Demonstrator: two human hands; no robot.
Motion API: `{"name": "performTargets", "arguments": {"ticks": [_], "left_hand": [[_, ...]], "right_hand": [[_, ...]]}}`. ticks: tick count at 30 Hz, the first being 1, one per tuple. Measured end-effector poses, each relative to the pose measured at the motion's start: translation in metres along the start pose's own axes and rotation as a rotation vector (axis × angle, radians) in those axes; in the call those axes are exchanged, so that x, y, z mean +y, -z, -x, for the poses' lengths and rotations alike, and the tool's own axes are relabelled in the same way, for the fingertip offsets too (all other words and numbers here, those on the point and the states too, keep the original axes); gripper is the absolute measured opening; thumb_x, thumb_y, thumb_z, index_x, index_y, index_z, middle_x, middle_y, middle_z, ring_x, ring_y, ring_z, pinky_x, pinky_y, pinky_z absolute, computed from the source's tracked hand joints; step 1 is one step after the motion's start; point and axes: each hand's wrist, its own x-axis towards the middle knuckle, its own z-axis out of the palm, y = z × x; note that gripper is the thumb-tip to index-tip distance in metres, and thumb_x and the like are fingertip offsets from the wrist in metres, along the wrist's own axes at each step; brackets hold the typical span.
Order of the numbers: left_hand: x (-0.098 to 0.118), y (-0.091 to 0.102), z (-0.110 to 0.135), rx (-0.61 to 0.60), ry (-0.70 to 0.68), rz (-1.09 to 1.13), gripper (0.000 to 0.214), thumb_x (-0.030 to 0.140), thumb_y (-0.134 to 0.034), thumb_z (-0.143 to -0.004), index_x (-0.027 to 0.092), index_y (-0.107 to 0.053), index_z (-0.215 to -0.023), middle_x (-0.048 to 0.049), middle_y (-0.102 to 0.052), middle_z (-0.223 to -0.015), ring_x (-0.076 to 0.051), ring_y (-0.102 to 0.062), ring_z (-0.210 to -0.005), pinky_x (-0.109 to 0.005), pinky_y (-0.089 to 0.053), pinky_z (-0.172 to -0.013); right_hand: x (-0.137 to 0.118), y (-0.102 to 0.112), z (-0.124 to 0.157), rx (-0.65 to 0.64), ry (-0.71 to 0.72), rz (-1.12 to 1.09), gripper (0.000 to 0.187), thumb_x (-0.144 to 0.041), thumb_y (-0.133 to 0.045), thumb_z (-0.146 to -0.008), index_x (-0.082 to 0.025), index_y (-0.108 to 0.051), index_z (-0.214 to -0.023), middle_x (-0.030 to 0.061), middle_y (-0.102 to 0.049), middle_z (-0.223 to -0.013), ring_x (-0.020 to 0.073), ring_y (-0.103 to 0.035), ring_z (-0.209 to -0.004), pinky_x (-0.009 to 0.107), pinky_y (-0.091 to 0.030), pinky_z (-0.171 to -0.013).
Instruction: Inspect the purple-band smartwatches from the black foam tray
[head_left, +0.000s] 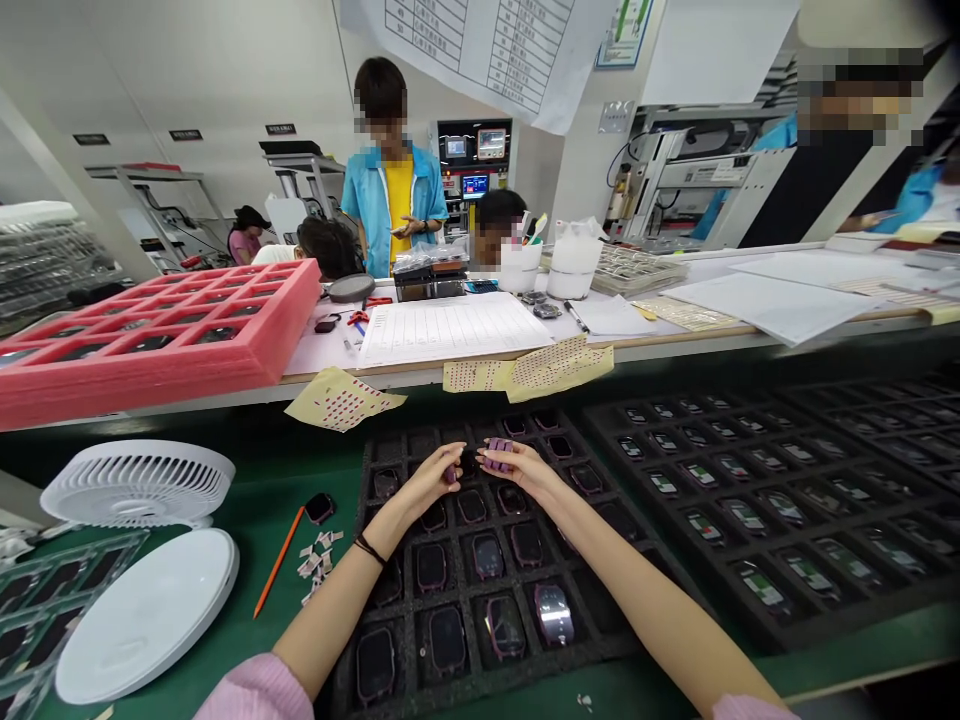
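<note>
Both my hands are over the far part of a black foam tray (466, 545) whose pockets hold square watch bodies with dark screens, such as this watch (448, 640). My left hand (433, 474) is closed, with a small purple piece (451, 473) pinched at its fingertips. In my right hand (523, 470), the fingers are wrapped round a few purple pieces (498, 454) held side by side; their exact kind is too small to tell. A dark watch body (469, 462) shows between the two hands. The fingertips of the two hands are close but apart.
Left of the tray lie an orange pen (279, 562), a loose watch (319, 508) and small pale strips (319, 555). A white fan (142, 485) stands further left. More foam trays (720, 480) fill the right. A shelf with pink foam (255, 350) and papers (450, 328) runs behind; people are beyond.
</note>
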Motion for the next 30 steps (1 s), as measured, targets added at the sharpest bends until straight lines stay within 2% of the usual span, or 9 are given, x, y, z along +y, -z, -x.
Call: {"name": "performTargets", "arguments": {"ticks": [3,6,12,19,30], "left_hand": [[0.002,0.001,-0.001,-0.027,0.027,0.131,0.034,0.027,-0.069,-0.071,0.015,-0.065,-0.102,0.0002,-0.052,-0.076,-0.006,-0.049,-0.06,-0.017,-0.032,-0.048],[0.002,0.004,-0.003,-0.036,0.037,0.224,0.032,0.016,-0.067,-0.069,0.015,-0.067,-0.1,-0.0036,-0.057,-0.083,-0.009,-0.054,-0.067,-0.018,-0.037,-0.053],[-0.001,0.009,-0.008,0.023,0.021,0.308,0.028,0.005,-0.064,-0.069,0.016,-0.069,-0.095,-0.0057,-0.062,-0.091,-0.011,-0.061,-0.075,-0.019,-0.039,-0.058],[-0.002,0.01,-0.01,0.073,0.012,0.314,0.027,0.002,-0.06,-0.072,0.014,-0.069,-0.094,-0.0067,-0.065,-0.092,-0.013,-0.064,-0.075,-0.02,-0.04,-0.057],[0.002,0.014,-0.014,0.1,0.035,0.269,0.029,0.006,-0.061,-0.072,0.017,-0.069,-0.098,-0.0067,-0.066,-0.101,-0.015,-0.065,-0.083,-0.02,-0.046,-0.06]], "right_hand": [[0.002,0.0,-0.001,0.015,0.013,0.0,0.037,-0.013,-0.088,-0.047,-0.013,-0.07,-0.08,0.0067,-0.074,-0.077,0.02,-0.071,-0.074,0.035,-0.056,-0.08],[0.001,-0.001,0.001,0.017,0.022,0.004,0.039,-0.014,-0.089,-0.046,-0.013,-0.071,-0.08,0.007,-0.074,-0.077,0.0196,-0.071,-0.074,0.034,-0.056,-0.078],[0.003,-0.002,0.001,0.022,0.035,0.016,0.043,-0.016,-0.09,-0.041,-0.012,-0.071,-0.079,0.0067,-0.074,-0.076,0.0197,-0.071,-0.071,0.034,-0.057,-0.075],[0.003,-0.004,0.0,0.012,0.056,0.029,0.047,-0.02,-0.092,-0.036,-0.012,-0.07,-0.077,0.0061,-0.073,-0.071,0.0207,-0.071,-0.07,0.036,-0.055,-0.077],[-0.004,-0.009,0.002,0.039,0.082,0.02,0.056,-0.024,-0.092,-0.025,-0.011,-0.069,-0.074,0.0037,-0.07,-0.065,0.0191,-0.068,-0.064,0.041,-0.052,-0.078]]}}
